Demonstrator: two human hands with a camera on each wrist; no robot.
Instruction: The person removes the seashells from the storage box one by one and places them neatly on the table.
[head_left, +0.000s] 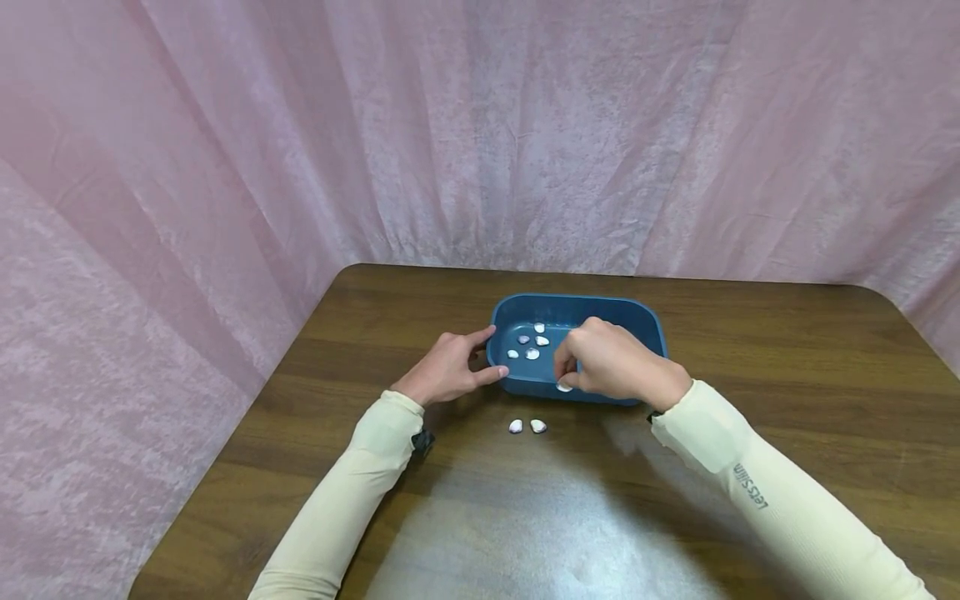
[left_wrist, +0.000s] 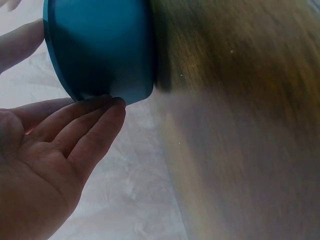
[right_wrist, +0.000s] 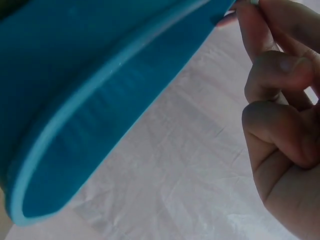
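Observation:
A blue plastic basin (head_left: 585, 305) stands on the table. My left hand (head_left: 448, 367) rests at its left end, thumb and forefinger spread to the rim. In the left wrist view, straight fingers (left_wrist: 90, 132) touch the outer wall. Over the front rim, my right hand (head_left: 611, 360) pinches a small white shell-like piece (head_left: 564, 387) between thumb and forefinger. The other right fingers (right_wrist: 280, 125) are curled in. Several similar pieces (head_left: 532, 354) lie on the basin floor, towards the left. Two more pale pieces (head_left: 538, 426) lie on the table before it.
The brown wooden table (head_left: 772, 392) has rounded far corners. A pink velvety curtain (head_left: 510, 142) hangs behind it and along the left side. Bright glare lies on the near tabletop.

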